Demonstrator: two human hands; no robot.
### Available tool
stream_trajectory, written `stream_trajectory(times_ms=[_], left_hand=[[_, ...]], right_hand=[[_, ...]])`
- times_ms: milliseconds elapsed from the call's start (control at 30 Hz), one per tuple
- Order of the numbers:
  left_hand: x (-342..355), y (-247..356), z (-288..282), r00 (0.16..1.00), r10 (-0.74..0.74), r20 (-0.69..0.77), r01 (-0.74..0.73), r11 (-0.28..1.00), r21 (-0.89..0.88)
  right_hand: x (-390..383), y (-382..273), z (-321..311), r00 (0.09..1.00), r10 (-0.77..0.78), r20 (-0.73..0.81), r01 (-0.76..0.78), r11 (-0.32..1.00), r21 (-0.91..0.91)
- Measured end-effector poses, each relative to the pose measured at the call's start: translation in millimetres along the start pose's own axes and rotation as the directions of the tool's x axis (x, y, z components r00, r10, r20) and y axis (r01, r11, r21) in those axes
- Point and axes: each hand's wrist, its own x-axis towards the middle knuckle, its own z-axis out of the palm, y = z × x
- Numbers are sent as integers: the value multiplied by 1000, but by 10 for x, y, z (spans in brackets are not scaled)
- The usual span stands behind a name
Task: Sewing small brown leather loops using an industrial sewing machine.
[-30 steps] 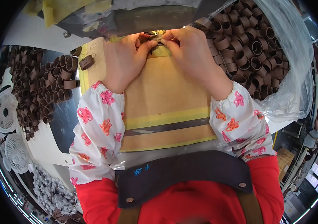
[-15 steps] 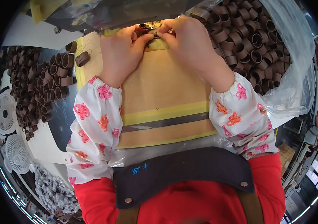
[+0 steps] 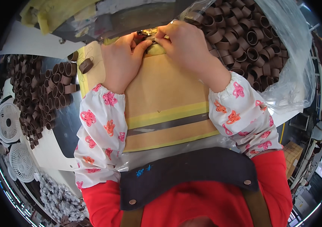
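At the lit needle area of a sewing machine, my two hands meet at the far edge of the work surface. My left hand is closed, thumb and fingers pinched at a small dark brown piece. From the other side, my right hand pinches the same piece, with thumb and forefinger together. Most of the piece is hidden by fingers and the machine head. Just left of my left hand lies a single brown loop with loose thread around it.
Many brown rings fill a clear plastic bag at the right. More brown rings are heaped at the left. A tan board with yellow tape strips lies under my wrists. White fans stand at far left.
The view has shifted slightly, showing more of the machine head. My right thumb and fingers have drawn a little up and back; my left hand keeps its pinch.
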Motion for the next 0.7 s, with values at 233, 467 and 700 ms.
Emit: stream_trajectory(times_ms=[233, 467, 700], left_hand=[[-260, 210, -202, 983, 178, -32, -169, 965, 199], [-705, -314, -841, 998, 18, -66, 8, 928, 373], [-408, 27, -825, 961, 216, -175, -132, 909, 396]], right_hand=[[-100, -81, -30, 996, -90, 20, 88, 994, 69], [-165, -2, -636, 971, -237, 14, 231, 929, -289], [-165, 215, -868, 989, -90, 119, 119, 958, -262]])
